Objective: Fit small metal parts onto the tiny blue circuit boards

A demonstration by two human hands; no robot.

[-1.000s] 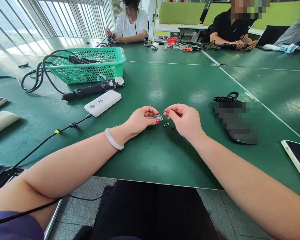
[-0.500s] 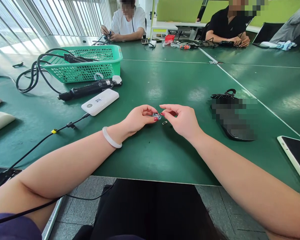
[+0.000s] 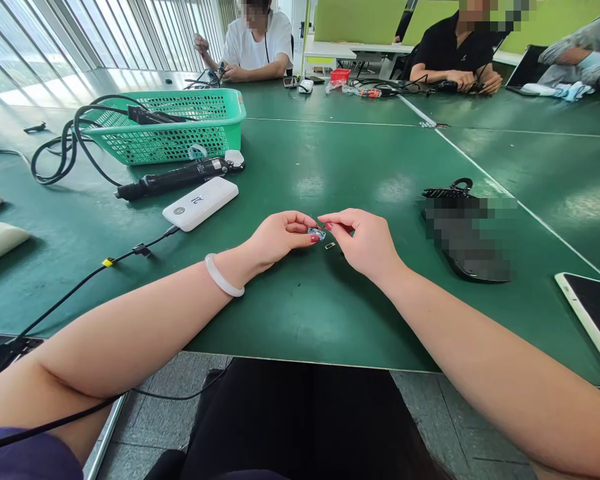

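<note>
Between the thumb and fingers of my left hand [image 3: 285,232] is a small blue-and-white circuit board [image 3: 317,233], held just above the green table [image 3: 280,307]. My right hand [image 3: 365,240] is at the board's right edge, thumb and index finger pinched together. Whatever lies in that pinch is too small to make out. Just below the fingertips, a tiny flat rectangular piece [image 3: 330,246] with a light rim lies on the table. A white bangle sits on my left wrist.
A green basket [image 3: 165,137] with a cabled tool, a black electric screwdriver [image 3: 175,179] and a white power bank [image 3: 200,204] lie to the left. On the right are a partly blurred black item [image 3: 467,240] and a phone [image 3: 593,320]. Co-workers sit across the table.
My hands and the circuit board have shifted only very slightly. Across the table, the person in white has raised one hand, and a gloved arm at far right has come into view.
</note>
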